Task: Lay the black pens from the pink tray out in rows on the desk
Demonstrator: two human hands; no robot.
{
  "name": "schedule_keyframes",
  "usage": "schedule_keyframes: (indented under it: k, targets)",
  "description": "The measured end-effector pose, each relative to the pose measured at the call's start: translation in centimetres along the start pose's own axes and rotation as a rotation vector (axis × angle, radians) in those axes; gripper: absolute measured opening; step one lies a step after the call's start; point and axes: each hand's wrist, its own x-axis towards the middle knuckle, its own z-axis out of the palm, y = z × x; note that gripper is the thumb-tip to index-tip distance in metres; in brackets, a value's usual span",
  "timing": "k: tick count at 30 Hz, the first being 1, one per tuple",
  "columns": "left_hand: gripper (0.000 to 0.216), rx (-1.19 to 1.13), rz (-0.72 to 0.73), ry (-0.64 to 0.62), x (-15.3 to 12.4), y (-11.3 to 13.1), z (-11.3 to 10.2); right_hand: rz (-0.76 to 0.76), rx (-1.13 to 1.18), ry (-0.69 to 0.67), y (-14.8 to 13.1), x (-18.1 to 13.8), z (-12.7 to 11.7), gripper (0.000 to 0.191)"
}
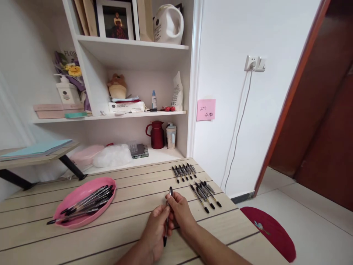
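Observation:
Both my hands are closed on one black-capped pen [166,232], held above the table in front of me. My left hand [156,226] grips its clear barrel, with the dark lower end sticking out below. My right hand [180,209] pinches the upper part near the black cap [171,190]. To the left, a pink oval bowl [82,187] holds a heap of similar pens [89,204]. On the right, several pens [205,195] lie side by side in a near row, and a further row of pens [184,172] lies behind it.
A slatted wooden table [132,209] stretches before me. White shelves [135,44] rise behind it, with a red jug [157,135] and a pale cup [171,136] on the lowest one. A small raised stand [55,156] is at left, and a red round seat [271,232] at right.

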Motion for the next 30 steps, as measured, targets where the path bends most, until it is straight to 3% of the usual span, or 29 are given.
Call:
schedule_keyframes:
  k: [12, 17, 21, 25, 30]
  targets:
    - [0.049, 0.059, -0.054, -0.063, -0.2, -0.1, -0.4, -0.066, 0.139, 0.015, 0.1, 0.9, -1.5, 0.039]
    - [0.045, 0.062, -0.067, -0.139, -0.3, 0.0, -0.5, -0.097, 0.226, 0.116, -1.1, 1.7, -2.9, 0.04]
    - [0.042, -0.002, -0.082, -0.13, -0.2, 0.2, -0.7, -0.091, 0.158, 0.194, -1.4, 2.5, -4.2, 0.04]
    - [0.039, -0.121, -0.076, -0.099, 0.4, 0.9, -1.1, -0.101, -0.143, 0.214, -1.4, 4.3, -5.4, 0.033]
    - [0.039, -0.185, -0.023, -0.079, 1.2, 1.6, -1.7, -0.176, -1.034, 0.229, -3.2, 8.2, -5.8, 0.025]
